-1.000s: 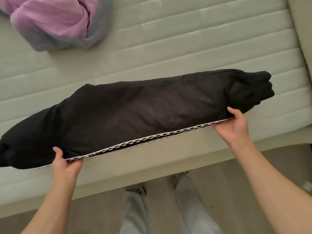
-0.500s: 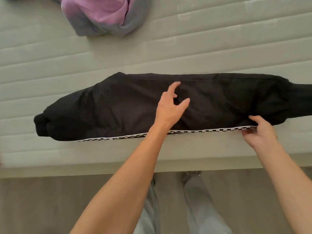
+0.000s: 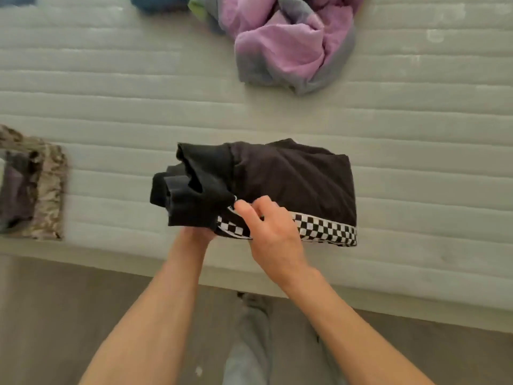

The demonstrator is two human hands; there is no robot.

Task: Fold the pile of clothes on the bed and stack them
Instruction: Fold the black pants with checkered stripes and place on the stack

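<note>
Clothes on the bed [image 3: 111, 107] are partly folded; one black garment [image 3: 291, 187] w/ a checkered band [image 3: 327, 227] is mid-fold near the bed's front edge, centre of view.

Nearest: two bare forearms reach up from the bottom of the view, over grey trouser legs and a wood floor. Right hand [image 3: 273, 230] rests on the garment's near edge, over the checkered band; its fingers [image 3: 259, 208] are curled and pinch the black cloth where a loose flap meets the band. Left hand [image 3: 198, 234] is tucked under the garment's left end; fingers hidden by cloth, so can't tell whether they grip or just support.

Garment is doubled into a short, thick block. Its left end is bunched and untidy, so the fold looks unfinished.

Left edge of the bed: a small stack [image 3: 33, 187] of folded items, camo print on the outside, blurred. Done part, approx.

Farther back, well apart: a crumpled pink-and-grey garment [image 3: 294, 43], unfolded. At the far edge, bits of dark blue cloth [image 3: 155, 2], too cropped to ID.

Judgement: some way in; the black piece needs tidying and stacking, and at least the pink one is left.
</note>
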